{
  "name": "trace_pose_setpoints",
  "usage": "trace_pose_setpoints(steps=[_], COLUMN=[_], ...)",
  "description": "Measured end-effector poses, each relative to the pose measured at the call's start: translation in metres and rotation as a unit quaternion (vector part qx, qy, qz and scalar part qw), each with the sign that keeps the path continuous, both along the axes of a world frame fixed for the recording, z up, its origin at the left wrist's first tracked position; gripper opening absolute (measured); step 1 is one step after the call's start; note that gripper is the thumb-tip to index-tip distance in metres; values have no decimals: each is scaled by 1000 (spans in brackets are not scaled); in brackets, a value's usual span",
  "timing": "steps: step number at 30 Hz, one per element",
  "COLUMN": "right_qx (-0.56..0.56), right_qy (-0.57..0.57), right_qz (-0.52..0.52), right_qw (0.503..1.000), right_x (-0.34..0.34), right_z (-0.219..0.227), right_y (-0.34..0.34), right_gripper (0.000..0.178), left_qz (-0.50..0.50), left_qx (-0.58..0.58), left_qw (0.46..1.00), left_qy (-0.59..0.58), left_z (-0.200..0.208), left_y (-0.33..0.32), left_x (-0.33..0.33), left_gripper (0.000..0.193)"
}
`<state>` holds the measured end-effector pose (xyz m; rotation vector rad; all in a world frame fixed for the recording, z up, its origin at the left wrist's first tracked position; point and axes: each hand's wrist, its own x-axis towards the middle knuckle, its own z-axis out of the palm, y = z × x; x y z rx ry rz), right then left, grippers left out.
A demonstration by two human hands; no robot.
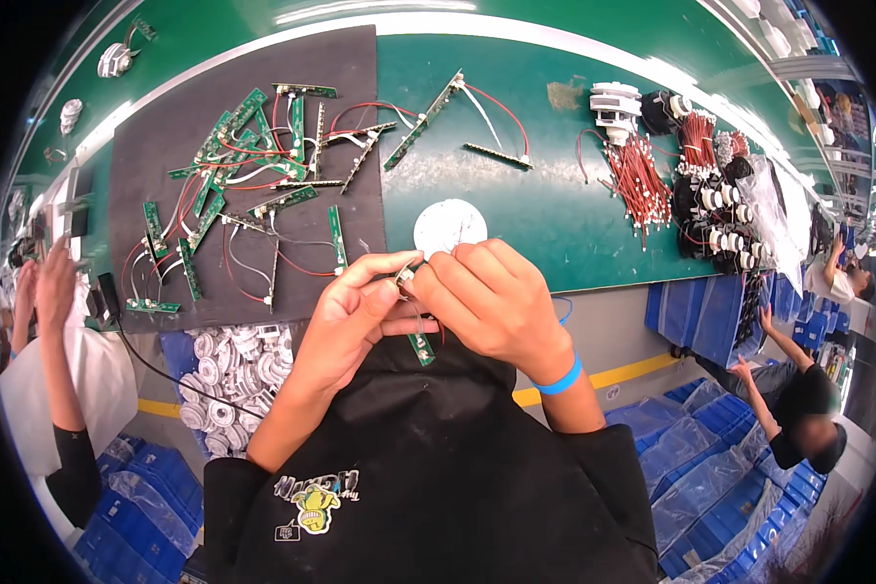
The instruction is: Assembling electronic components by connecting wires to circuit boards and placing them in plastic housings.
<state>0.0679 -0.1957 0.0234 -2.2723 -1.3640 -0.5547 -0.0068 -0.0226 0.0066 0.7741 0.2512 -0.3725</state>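
My left hand [353, 307] is closed in a pinch on a small green circuit board [405, 276] with a white connector, held above the table's near edge. My right hand [492, 302], a blue band on its wrist, is closed against the same spot; what its fingertips grip is hidden. Below my fingers hangs a second narrow circuit board [421, 349], apparently joined by thin wires. Just beyond my hands a white round disc [448, 224] lies on the green table, partly covered by my fingers.
Wired circuit boards [226, 146] lie scattered across a dark mat [336, 73]. Bundled red wires [639, 185] and white-and-black round parts [615, 109] occupy the right. White parts fill a bin [238, 380] below the left edge. Co-workers are at both sides; blue crates [720, 467] stand right.
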Motion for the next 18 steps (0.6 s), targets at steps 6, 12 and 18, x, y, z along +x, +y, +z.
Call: trace_pose_setpoints(steps=[6, 12, 18], right_qx=[-14, -23, -11], right_qy=[17, 35, 39], right_qz=[9, 20, 16], right_qw=[1000, 999, 999], right_x=[0, 1, 1], right_z=[1, 3, -1], right_y=[-2, -2, -2], right_gripper=[18, 20, 21], left_qz=[16, 13, -7], left_qx=[-5, 6, 10], left_qw=[1000, 1000, 1000], left_qy=[6, 2, 20], left_z=[-1, -2, 1], left_y=[-2, -3, 2], left_x=[-1, -1, 2], left_gripper=[36, 36, 37])
